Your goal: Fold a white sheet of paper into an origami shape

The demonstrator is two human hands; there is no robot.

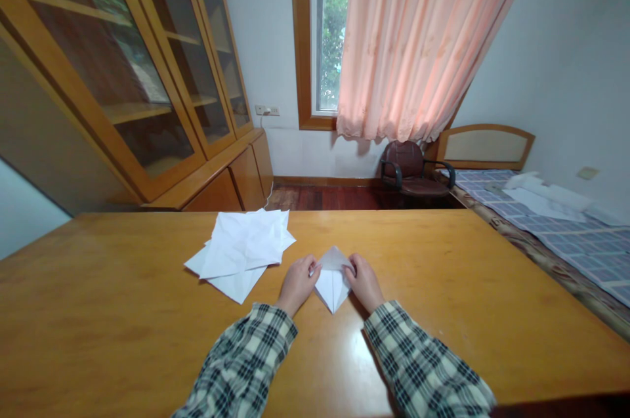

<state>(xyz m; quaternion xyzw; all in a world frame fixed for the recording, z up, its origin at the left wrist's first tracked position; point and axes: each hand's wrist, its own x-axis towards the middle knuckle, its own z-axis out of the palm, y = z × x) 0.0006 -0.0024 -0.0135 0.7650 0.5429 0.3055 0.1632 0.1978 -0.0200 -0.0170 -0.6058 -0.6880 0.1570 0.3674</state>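
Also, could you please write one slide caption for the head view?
At a wooden table, the left grip and right grip hold a folded white paper beside overlapping white sheets.

Matt white paper (333, 283), glossy wooden table (433, 339)

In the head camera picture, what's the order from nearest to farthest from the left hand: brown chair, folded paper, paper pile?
1. Folded paper: pinched in the left hand.
2. Paper pile: on the table, to the hand's left.
3. Brown chair: beyond the table's far edge, off to the right.
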